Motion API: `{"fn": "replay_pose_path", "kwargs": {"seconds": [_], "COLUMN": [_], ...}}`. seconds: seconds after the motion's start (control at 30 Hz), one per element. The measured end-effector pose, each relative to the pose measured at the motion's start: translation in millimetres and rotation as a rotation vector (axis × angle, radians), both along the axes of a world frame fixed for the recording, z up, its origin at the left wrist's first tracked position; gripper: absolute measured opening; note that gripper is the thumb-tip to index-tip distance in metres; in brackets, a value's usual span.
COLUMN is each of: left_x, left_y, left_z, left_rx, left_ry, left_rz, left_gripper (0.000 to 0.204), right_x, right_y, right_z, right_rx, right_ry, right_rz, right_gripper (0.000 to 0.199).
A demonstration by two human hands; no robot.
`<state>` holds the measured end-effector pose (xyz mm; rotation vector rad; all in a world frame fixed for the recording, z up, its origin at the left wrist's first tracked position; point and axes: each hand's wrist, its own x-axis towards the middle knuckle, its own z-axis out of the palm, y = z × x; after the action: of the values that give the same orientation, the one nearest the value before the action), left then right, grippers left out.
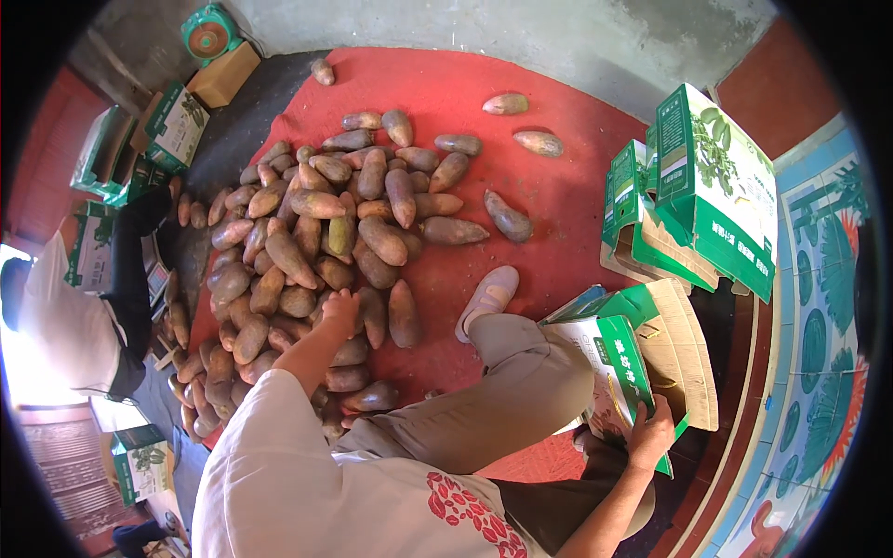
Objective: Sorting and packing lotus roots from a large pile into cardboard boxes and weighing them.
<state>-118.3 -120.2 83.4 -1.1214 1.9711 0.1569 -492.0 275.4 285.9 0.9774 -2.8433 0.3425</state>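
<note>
A large heap of long, brownish-purple root vegetables [290,256] lies on the red mat [419,88], in front of me and to my left. My left hand [340,312] reaches into the near right part of the heap, its fingers curled on a root vegetable that they mostly cover. Beside them lies another root vegetable [373,316]. My right hand [651,433] grips the near edge of an open green and white cardboard box [609,358]. The box stands by my right knee, its brown flaps spread; its inside is mostly hidden.
Two more green and white boxes [712,177] stand at the right, by the tiled wall. Several loose root vegetables [539,142] lie apart toward the far wall. At the left, another person [70,321] sits by the heap, near more boxes [177,127]. A green fan [208,35] is at the back left.
</note>
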Motion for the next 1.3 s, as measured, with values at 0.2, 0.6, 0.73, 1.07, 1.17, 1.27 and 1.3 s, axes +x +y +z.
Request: {"fn": "replay_pose_path", "kwargs": {"seconds": [0.2,0.6,0.73,1.07,1.17,1.27,1.3], "left_x": [7.3,-117.5,-196.3,-336.2,-359.4,-380.1,-384.1], "left_y": [9.6,28.7,58.5,199.2,226.8,239.0,241.3], "left_z": [41.4,186.5,230.0,262.1,258.7,238.1,232.3], "left_rx": [-0.055,-0.177,0.198,0.409,0.419,0.389,0.390], "left_ry": [0.236,1.565,1.924,1.690,1.369,1.128,1.127], "left_rz": [0.211,0.378,0.435,0.024,-0.082,-0.187,-0.184], "left_gripper": [0.087,0.076,0.076,0.079,0.086,0.086,0.086], "right_x": [-1.7,7.1,5.7,4.5,2.8,1.3,2.1], "right_y": [4.1,3.2,6.2,4.7,7.8,7.4,7.4], "right_z": [0.4,5.0,3.7,1.2,-1.4,-2.1,-2.1], "right_rx": [-0.002,-0.002,0.019,0.051,0.048,0.050,0.048], "right_ry": [-0.040,-0.024,0.016,-0.009,0.042,0.047,0.045], "right_rz": [0.014,0.055,0.082,0.063,0.075,0.091,0.098], "right_gripper": [0.021,0.019,0.018,0.014,0.012,0.012,0.013]}}
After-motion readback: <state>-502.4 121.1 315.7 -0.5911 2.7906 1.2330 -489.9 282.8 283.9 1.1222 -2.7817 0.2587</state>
